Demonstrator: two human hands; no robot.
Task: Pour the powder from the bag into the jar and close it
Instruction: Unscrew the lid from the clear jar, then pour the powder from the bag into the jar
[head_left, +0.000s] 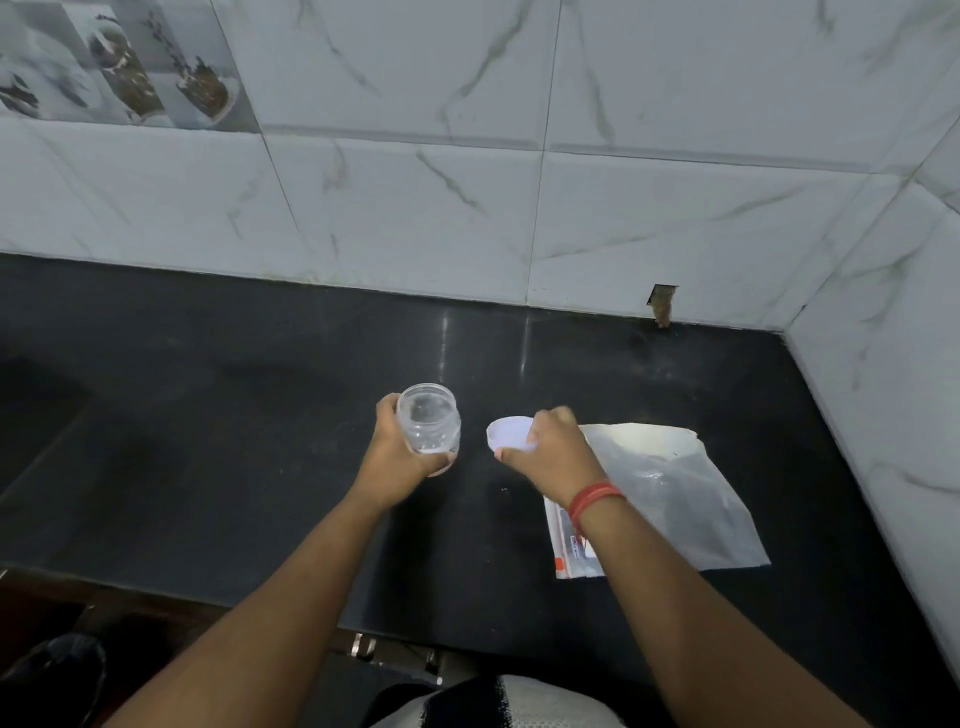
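Much of the plastic bag (670, 493) is hard to read: its clear film blurs into the white sheet beneath, the right forearm crosses its near left corner, and whether any powder remains inside cannot be told. The clear plastic jar (429, 425) is also partly covered, its lower side wrapped by the left hand (402, 449), whose fingers curl round it and hold it tilted with the open mouth facing up and away; a little white powder shows at its bottom. The right hand (553, 449) grips the white lid (508, 435) by its rim, inner face showing, just beside the jar but not touching it. A red thread band (592, 501) circles the right wrist. The bag lies flat on the black counter (208, 441) toward its right end, near the tiled wall (467, 156).
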